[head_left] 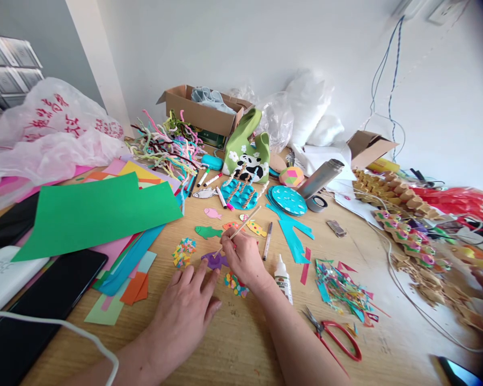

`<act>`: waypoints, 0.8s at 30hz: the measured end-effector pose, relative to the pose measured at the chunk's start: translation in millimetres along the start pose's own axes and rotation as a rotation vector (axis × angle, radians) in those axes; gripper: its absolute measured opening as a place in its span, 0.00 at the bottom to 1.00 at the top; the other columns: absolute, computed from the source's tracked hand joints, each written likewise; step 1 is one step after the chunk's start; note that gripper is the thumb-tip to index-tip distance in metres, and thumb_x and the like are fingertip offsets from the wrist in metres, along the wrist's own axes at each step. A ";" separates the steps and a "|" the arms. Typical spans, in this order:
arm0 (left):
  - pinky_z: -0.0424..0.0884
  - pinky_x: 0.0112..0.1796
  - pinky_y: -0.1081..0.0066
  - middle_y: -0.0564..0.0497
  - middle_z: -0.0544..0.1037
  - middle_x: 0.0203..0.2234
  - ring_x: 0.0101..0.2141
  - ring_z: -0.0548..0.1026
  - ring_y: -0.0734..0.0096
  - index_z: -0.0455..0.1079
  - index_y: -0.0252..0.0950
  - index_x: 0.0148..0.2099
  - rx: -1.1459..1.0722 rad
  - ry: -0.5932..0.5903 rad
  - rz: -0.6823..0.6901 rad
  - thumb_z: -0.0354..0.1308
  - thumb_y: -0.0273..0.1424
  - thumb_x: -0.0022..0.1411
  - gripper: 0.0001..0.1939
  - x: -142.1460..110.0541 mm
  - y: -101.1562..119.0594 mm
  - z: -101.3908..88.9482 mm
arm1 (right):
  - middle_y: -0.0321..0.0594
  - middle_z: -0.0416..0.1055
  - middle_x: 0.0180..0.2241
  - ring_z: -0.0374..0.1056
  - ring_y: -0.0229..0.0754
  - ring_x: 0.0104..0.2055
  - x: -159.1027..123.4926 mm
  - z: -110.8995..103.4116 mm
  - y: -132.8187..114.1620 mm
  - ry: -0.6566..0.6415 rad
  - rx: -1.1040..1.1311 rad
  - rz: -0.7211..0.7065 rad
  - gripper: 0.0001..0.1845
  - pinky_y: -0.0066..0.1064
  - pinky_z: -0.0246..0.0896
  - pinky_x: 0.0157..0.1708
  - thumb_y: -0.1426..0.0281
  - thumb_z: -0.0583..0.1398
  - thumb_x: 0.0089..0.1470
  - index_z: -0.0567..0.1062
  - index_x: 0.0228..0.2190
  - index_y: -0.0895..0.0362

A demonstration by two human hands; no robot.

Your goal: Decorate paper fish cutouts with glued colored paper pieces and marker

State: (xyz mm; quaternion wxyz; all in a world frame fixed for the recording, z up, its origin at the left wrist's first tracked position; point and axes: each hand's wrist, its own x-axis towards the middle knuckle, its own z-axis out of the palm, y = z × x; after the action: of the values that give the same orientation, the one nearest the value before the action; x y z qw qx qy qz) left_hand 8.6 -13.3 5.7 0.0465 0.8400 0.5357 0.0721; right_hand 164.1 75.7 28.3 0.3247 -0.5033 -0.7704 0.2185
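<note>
In the head view, a purple paper fish [214, 261] lies flat on the table. My left hand [187, 300] has its fingers outstretched, with the fingertips resting on the fish's near edge. Pinched in my right hand [242, 257] is a thin wooden stick [247, 219], slanted so its lower tip meets the purple fish. Small paper bits form one pile [184, 252] to the left and a pile of colourful dots [235, 284] by my right wrist. Beyond my hands lie a green paper fish [208, 232], a yellow fish [256, 228] and a pink fish [212, 213]. A white glue bottle [283, 281] is right of my right forearm.
Red-handled scissors [338, 338] and a heap of paper scraps [344, 289] are at the right. Coloured paper sheets [104, 214] and a black phone-like slab [48, 316] cover the left. A metal thermos [322, 179], green felt bag [247, 153] and cardboard box [201, 112] stand behind.
</note>
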 end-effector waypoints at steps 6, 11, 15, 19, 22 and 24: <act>0.69 0.48 0.50 0.41 0.72 0.58 0.49 0.71 0.49 0.69 0.41 0.61 0.006 0.018 0.010 0.54 0.38 0.68 0.22 0.9 0.3 -0.8 | 0.36 0.70 0.23 0.67 0.39 0.26 -0.4 0.2 -0.1 -0.006 -0.011 0.005 0.11 0.27 0.57 0.30 0.74 0.50 0.59 0.65 0.25 0.54; 0.70 0.48 0.49 0.41 0.73 0.57 0.49 0.71 0.49 0.70 0.42 0.60 -0.008 0.040 0.007 0.54 0.38 0.67 0.21 1.4 -0.4 0.0 | 0.36 0.69 0.23 0.67 0.39 0.25 -0.1 0.5 -0.4 -0.005 0.000 0.008 0.11 0.27 0.56 0.30 0.75 0.50 0.58 0.65 0.25 0.54; 0.71 0.48 0.49 0.40 0.72 0.56 0.50 0.71 0.49 0.70 0.42 0.59 -0.034 0.061 0.003 0.57 0.36 0.66 0.20 2.7 -1.4 0.6 | 0.36 0.69 0.22 0.66 0.39 0.25 0.3 0.1 -0.9 -0.007 0.004 0.003 0.11 0.27 0.56 0.29 0.75 0.49 0.59 0.64 0.25 0.54; 0.69 0.51 0.48 0.40 0.71 0.57 0.53 0.68 0.47 0.68 0.38 0.61 -0.073 0.119 0.037 0.59 0.38 0.64 0.24 5.1 -5.0 4.9 | 0.36 0.68 0.22 0.66 0.39 0.25 0.8 0.4 -1.1 -0.011 -0.023 -0.006 0.11 0.26 0.56 0.29 0.75 0.50 0.59 0.64 0.25 0.54; 0.68 0.53 0.46 0.39 0.71 0.55 0.54 0.66 0.46 0.67 0.34 0.60 -0.092 0.177 0.052 0.56 0.39 0.66 0.24 9.3 -9.5 7.7 | 0.36 0.68 0.22 0.66 0.38 0.25 1.1 0.8 -1.5 -0.015 -0.046 -0.002 0.11 0.26 0.55 0.29 0.76 0.50 0.58 0.64 0.25 0.54; 0.66 0.54 0.46 0.40 0.72 0.54 0.54 0.65 0.47 0.69 0.34 0.58 -0.100 0.194 0.036 0.53 0.34 0.67 0.20 13.3 -13.2 6.9 | 0.35 0.67 0.22 0.65 0.38 0.25 1.3 1.0 -1.9 -0.022 -0.058 0.002 0.11 0.25 0.55 0.29 0.77 0.51 0.58 0.65 0.25 0.54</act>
State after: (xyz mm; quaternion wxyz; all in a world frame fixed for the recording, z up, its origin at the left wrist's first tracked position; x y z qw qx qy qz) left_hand 3.5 4.3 -2.1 0.0352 0.8352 0.5183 0.1804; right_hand 161.8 76.2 29.3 0.3012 -0.5109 -0.7794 0.2019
